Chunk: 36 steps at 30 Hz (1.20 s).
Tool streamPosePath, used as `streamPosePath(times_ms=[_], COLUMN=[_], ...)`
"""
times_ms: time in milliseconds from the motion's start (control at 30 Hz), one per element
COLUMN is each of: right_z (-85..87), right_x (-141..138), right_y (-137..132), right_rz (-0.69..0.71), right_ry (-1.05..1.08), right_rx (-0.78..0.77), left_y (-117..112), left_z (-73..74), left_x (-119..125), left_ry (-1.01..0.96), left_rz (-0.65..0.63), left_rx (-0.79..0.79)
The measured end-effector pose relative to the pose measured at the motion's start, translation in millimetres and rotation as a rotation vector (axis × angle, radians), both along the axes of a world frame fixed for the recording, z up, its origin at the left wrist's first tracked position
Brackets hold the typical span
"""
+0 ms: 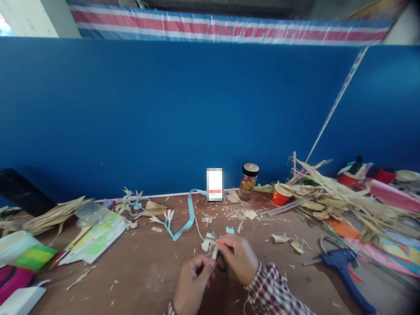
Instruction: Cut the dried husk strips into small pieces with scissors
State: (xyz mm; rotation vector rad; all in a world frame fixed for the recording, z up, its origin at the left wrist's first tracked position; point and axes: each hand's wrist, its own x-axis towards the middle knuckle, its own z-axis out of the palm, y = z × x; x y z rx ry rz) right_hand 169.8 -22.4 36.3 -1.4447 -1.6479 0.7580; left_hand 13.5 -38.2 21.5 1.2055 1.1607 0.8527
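Observation:
My left hand pinches the lower end of a pale dried-husk strip near the table's front edge. My right hand, in a red checked sleeve, grips small scissors with black handles. Their blades point up and away, and meet the strip between the two hands. Small husk scraps lie just beyond my fingers. A light blue ribbon curves across the brown table behind them.
A pile of dried husks and a blue glue gun lie right. A red paper cup, a black-lidded jar and a white card stand by the blue partition. Papers and a cup lie left.

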Motion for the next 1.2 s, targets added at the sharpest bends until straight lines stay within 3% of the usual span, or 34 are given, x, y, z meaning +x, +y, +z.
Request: streamPosePath(times_ms=[67,133,267,433,600,767,867,1000,1200], right_z=[-3.3,-5.8,-5.5,0.6,-0.3,-0.8,6.0,12.3,1.9], right_x=[12,20,13,-12,-16,8,16,6,-18], right_y=[6,9,2,-10,-6,8,11,1,-9], right_rz=[-0.092,-0.079,0.085,0.191,0.138,-0.086,-0.036,0.116,0.184], right_ry=[0.045,0.075,0.273,0.256,0.143,0.102,0.139,0.321,0.204], right_rx=[-0.027,-0.052,-0.151,-0.183,-0.123,-0.076,-0.100,-0.142,-0.161], left_y=[-2,-2,6,9,1,-8,-6,3,4], left_z=[2.9,3.6,-0.2,-4.6,-3.4,5.2,5.5,-1.3,-4.7], left_x=[-1,-1,-1,1,0,-4,-6,-5,-1], left_ry=[-0.014,-0.039,-0.069,-0.013,0.007,-0.028,-0.037,-0.048,-0.043], left_rz=[0.001,0.030,0.131,0.043,0.052,0.032,0.066,0.131,0.059], left_rx=[-0.026,-0.042,-0.044,0.085,0.069,0.016,0.016,0.005,0.070])
